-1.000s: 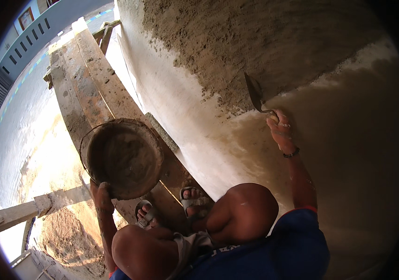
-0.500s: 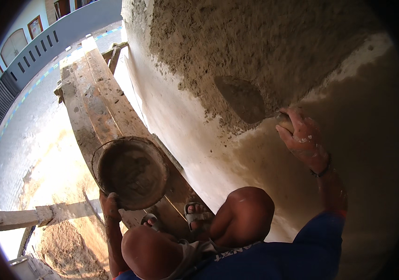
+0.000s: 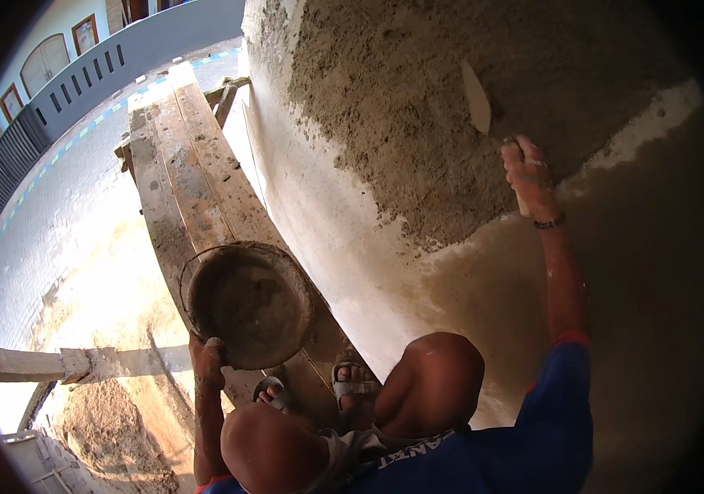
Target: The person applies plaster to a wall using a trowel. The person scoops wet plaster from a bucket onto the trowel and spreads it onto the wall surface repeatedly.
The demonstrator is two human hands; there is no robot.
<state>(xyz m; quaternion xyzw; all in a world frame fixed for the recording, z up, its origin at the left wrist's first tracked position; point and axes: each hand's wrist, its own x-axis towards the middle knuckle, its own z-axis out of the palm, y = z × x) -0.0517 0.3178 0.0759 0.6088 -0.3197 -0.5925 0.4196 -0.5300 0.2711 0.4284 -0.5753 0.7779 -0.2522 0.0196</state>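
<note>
My right hand (image 3: 529,174) grips the handle of a trowel (image 3: 476,101), whose blade lies against the rough grey plaster (image 3: 393,107) high on the wall. My left hand (image 3: 208,362) holds the near rim of a round, mortar-stained pan (image 3: 249,303) out over the wooden planks. I am crouched with both knees up, and my sandalled feet (image 3: 352,383) rest on the plank below.
Wooden scaffold planks (image 3: 195,177) run along the wall (image 3: 451,272), high above a paved yard (image 3: 47,222). A horizontal pole (image 3: 63,362) juts out lower left above a sand pile (image 3: 113,432). A grey fence wall (image 3: 121,62) stands far back.
My right hand has swept the trowel upward and to the right along the plaster. The pan in my left hand has stayed about level, and my view has tilted up.
</note>
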